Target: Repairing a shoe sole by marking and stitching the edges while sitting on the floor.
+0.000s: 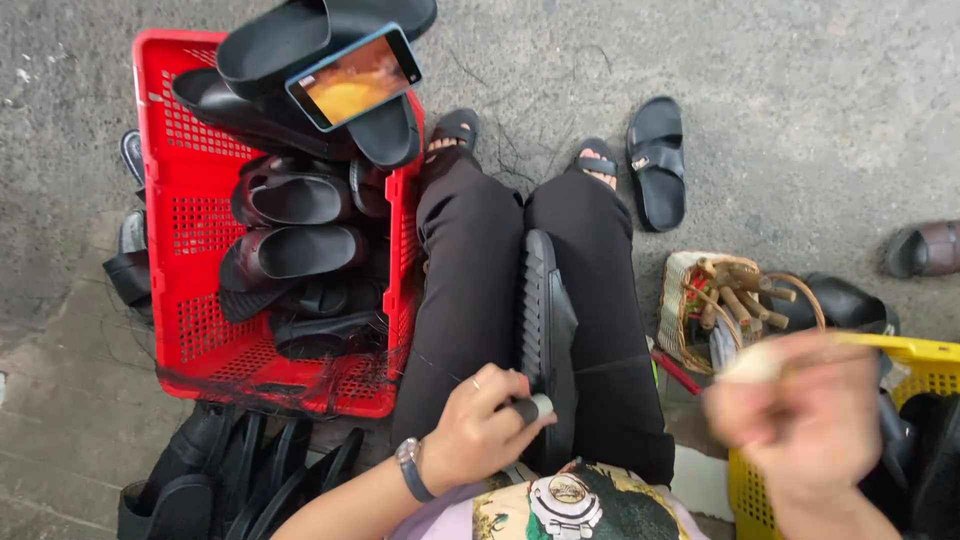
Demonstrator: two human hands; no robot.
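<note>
I sit with a black slide sandal (pixel 545 340) wedged on edge between my knees. My left hand (pixel 485 425) grips its near end, a pale thimble on one fingertip, a thin dark thread running off to the left. My right hand (pixel 800 405), blurred by motion, is raised at the right with its fingers closed; a pale cap shows on a finger and a thin yellowish line runs from it. What it pinches is too blurred to name.
A red plastic crate (pixel 170 260) of dark sandals stands at left, a phone (pixel 353 77) resting on its top pair. More black sandals (pixel 230 480) lie on the floor. A small woven basket (pixel 700 300) of wooden-handled tools and a yellow crate (pixel 930 365) stand at right. One loose sandal (pixel 657 160) lies ahead.
</note>
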